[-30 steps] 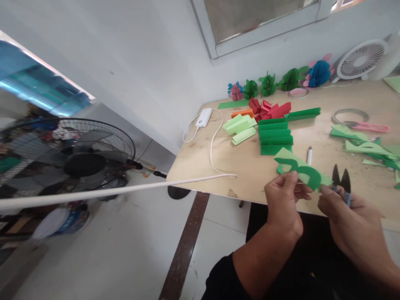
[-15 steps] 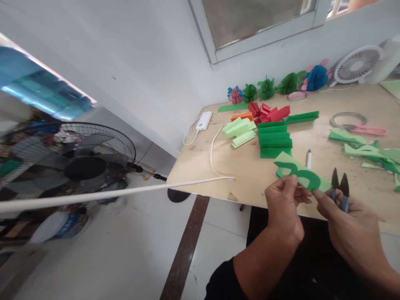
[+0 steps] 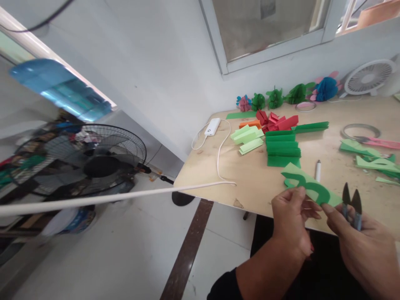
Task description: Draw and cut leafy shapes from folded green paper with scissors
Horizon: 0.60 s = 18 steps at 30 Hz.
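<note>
My left hand (image 3: 290, 218) is closed on a curvy dark green paper cut-out (image 3: 308, 186), pinched between thumb and fingers. Behind the cut-out lies a light green paper piece (image 3: 291, 170), also in the grip. Scissors (image 3: 351, 206) sit in my right hand (image 3: 364, 246), their two blades apart and pointing up; the handles are hidden by the palm. The thumb of that hand touches the right end of the cut-out. Just beyond the papers are a white pen (image 3: 318, 170) and a stack of pleated dark green paper (image 3: 283, 148).
Red folded papers (image 3: 275, 121) and pale green folded strips (image 3: 248, 137) lie on the table (image 3: 203, 175). Paper scraps (image 3: 378, 162) are at right. Honeycomb paper figures (image 3: 275, 98) line the wall beside a small fan (image 3: 368, 77). A white cable (image 3: 125, 196) crosses the left edge.
The view has shifted, so the table and hands appear slightly further right and lower. Both hands keep the same hold on the paper and scissors.
</note>
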Available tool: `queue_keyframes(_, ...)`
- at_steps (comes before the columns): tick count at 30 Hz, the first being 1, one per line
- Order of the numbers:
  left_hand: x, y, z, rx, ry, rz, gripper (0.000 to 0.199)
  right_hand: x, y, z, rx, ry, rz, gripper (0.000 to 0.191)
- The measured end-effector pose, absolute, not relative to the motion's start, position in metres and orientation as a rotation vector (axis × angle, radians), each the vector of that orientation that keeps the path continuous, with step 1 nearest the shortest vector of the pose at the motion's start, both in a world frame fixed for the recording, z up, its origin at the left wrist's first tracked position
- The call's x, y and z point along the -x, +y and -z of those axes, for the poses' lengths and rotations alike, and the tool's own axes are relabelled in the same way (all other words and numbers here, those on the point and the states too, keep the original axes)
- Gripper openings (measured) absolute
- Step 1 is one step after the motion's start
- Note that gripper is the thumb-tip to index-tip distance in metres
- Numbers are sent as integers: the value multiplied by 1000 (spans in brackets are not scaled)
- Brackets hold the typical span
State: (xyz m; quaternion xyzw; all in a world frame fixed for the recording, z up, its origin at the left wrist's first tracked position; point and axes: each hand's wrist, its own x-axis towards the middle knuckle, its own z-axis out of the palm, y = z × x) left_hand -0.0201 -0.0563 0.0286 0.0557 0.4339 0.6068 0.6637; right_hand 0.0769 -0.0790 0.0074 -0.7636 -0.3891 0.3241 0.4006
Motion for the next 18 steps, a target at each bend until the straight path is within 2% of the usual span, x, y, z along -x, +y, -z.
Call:
queue_keyframes(11,20,-58,-30,-138,975,-1364,48,-84,-81,5,1928,-1001,-850,48)
queue_keyframes(18,19,-57,-33,-137,1013,-1389,43,-82,-82,13,1897,-883,-949,47)
